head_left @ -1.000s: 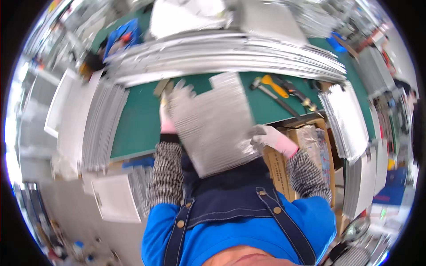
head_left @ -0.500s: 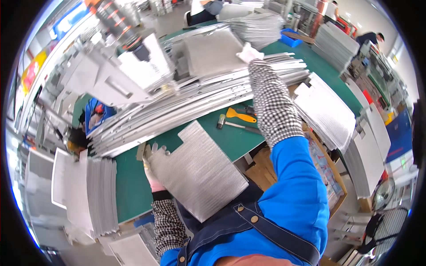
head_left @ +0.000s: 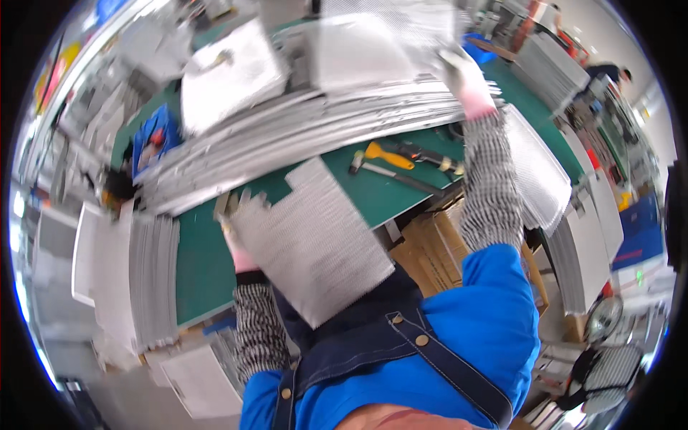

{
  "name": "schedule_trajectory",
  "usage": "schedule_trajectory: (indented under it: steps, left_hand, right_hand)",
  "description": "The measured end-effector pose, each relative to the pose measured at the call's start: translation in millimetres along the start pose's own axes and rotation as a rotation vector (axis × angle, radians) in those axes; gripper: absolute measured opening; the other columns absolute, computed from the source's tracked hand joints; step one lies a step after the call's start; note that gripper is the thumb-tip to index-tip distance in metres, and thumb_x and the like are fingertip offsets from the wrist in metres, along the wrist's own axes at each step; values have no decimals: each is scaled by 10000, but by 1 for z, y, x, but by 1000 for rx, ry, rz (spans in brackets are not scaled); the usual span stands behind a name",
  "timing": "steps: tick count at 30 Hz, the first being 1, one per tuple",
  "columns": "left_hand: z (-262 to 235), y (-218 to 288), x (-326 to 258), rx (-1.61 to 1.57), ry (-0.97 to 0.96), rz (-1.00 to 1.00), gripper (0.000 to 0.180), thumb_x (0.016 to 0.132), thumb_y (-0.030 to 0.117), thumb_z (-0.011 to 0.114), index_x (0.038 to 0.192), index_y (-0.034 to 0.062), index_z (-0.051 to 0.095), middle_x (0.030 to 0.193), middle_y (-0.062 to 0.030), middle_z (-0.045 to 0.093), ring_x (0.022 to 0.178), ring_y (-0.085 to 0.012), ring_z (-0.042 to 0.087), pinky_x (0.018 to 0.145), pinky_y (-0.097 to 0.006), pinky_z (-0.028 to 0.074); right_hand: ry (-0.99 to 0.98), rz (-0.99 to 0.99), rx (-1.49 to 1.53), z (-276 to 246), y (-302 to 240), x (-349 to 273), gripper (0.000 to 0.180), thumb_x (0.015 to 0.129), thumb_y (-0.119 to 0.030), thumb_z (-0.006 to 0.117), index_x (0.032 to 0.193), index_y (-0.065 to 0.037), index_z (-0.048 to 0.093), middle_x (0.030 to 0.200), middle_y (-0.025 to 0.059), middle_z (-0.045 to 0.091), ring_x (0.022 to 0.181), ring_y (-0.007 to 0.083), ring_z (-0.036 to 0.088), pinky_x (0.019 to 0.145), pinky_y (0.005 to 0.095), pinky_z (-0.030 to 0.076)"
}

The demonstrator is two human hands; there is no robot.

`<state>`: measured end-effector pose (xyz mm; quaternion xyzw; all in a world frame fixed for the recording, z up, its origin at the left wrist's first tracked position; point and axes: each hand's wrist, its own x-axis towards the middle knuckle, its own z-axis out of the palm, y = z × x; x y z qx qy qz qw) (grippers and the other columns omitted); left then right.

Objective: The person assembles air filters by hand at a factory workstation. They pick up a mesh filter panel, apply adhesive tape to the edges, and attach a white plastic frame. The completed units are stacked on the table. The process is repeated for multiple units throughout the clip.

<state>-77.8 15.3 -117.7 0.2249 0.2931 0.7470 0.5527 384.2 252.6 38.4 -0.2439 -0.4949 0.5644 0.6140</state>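
My left hand (head_left: 233, 240), in a pale glove, grips the left edge of a silver mesh sheet (head_left: 315, 247) with a notched corner. The sheet lies tilted over the table edge, against my apron. A small greyish piece (head_left: 223, 206) shows at that hand's fingertips; how it is held I cannot tell. At the far side, my gloved right hand (head_left: 462, 80) is closed on the right edge of another mesh sheet (head_left: 390, 29), raised and blurred by motion. Below that sheet are long metal strips (head_left: 308, 136), laid across the green table (head_left: 204, 269).
A hammer (head_left: 390, 174), a yellow-handled scraper (head_left: 389, 155) and a black tool (head_left: 430, 155) lie mid-table. Stacked panels stand at left (head_left: 154, 279) and right (head_left: 534, 168). A blue bin (head_left: 158, 140) sits at the left; a cardboard box (head_left: 433, 251) is below the edge.
My right hand has moved right and lifted a mesh sheet at the back. My left hand still holds its sheet. The orange-and-black tool and pale slotted block at upper left have left the view.
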Motion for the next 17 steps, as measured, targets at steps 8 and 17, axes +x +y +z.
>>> schedule_trajectory:
  steps: [8, 17]
  left_hand:
    - [-42, -6, 9, -183, -168, -255, 1009, 900, 839, 329, 1555, 72, 319, 1407, -199, 536, 1204, -313, 560, 1038, -493, 486]
    - [-49, -9, 18, -410, -279, -273, 1100, 836, 902, 287, 1568, 82, 276, 1334, -256, 552, 1085, -328, 605, 894, -532, 570]
  right_hand:
    - [74, 652, -363, 116, 96, -243, 472, 900, -25, 632, 1363, -4, 544, 1176, 99, 666, 1000, 175, 654, 889, 296, 542]
    - [-213, 918, -254, 146, 119, -257, 511, 908, 22, 596, 1407, 7, 483, 1225, 132, 656, 1087, 265, 675, 928, 364, 578]
